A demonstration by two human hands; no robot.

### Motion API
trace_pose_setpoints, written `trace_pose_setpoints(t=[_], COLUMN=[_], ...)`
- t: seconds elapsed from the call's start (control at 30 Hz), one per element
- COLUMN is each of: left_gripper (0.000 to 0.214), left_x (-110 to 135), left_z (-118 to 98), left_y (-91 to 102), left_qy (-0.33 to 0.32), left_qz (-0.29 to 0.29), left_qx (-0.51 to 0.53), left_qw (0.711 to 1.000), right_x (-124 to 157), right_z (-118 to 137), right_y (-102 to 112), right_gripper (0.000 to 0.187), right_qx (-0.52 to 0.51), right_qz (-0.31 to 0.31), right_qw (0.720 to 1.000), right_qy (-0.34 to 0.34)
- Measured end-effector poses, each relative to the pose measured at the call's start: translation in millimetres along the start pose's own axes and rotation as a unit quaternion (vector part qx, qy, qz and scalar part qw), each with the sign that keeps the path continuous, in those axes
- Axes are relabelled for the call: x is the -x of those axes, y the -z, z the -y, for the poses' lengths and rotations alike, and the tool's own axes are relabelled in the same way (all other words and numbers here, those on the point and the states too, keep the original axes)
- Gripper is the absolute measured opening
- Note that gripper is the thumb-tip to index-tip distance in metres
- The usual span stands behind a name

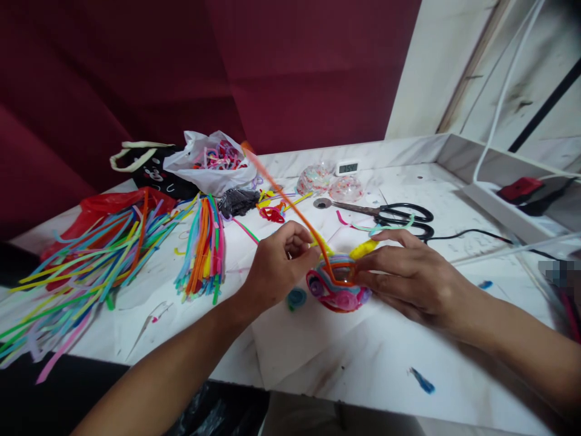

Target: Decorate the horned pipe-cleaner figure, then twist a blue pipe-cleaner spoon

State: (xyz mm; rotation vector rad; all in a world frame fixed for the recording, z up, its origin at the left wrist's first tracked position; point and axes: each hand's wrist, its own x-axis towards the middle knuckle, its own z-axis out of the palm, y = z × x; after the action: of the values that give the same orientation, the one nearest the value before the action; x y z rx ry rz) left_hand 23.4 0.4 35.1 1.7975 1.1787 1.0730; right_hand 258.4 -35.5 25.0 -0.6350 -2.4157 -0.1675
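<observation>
A small round piece made of coiled pipe cleaners (338, 292), pink, blue and purple, rests on the white table (345, 357). My left hand (276, 266) is closed, pinching a long orange pipe cleaner (290, 203) that rises up and back to the left and loops over the piece's top. My right hand (408, 272) grips the piece from the right side with its fingers pressed against it. A small blue coil (296, 298) lies just left of the piece. A yellow pipe cleaner bit (363, 248) sits behind it.
Bundles of coloured pipe cleaners (204, 248) and a larger spread (91, 260) lie at the left. A white plastic bag (213, 160), black scissors (399, 217), two clear domes (331, 181), a small digital clock (348, 167), a black cable (472, 233) and a white power strip (503, 206) are behind.
</observation>
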Motion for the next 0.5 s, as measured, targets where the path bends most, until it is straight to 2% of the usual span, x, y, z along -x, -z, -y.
trace_pose_setpoints(t=[0.17,0.37,0.5], left_gripper=[0.018,0.023,0.018], left_x=[2,4,1], left_z=[8,-2,-4], left_y=[-1.2,0.0,-2.3], left_qy=[0.001,-0.008,-0.01], left_qz=[-0.011,0.037,0.028], left_qx=[0.028,0.113,0.112], left_qw=[1.0,0.993,0.993], right_x=[1,2,1], right_z=[0,0,1], right_y=[-1,-1,-1], right_gripper=[0.022,0.024,0.025], right_qx=[-0.034,-0.037,-0.036], right_qz=[0.004,-0.003,0.002], right_qw=[0.999,0.999,0.999], right_qy=[-0.009,-0.006,-0.009])
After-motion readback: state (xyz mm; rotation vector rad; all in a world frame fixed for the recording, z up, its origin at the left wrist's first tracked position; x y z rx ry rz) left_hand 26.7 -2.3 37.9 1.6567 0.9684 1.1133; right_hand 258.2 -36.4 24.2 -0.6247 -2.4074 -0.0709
